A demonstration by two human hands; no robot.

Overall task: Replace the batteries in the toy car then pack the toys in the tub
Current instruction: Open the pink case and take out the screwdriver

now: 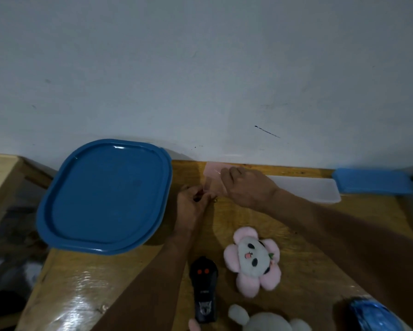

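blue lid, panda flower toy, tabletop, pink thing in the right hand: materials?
Blue lid: moulded plastic, semi-gloss; highlights along the rim. Panda flower toy: plush fabric, fuzzy matte. Tabletop: wood look under glossy varnish or film; rippled glare. Pink packet: likely thin translucent plastic; blurred.

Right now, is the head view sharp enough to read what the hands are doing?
Head view: dim and soft; left hand and right hand blur over the pink packet, grip unreadable; glare streaks the table near left; wide-angle bends edges.
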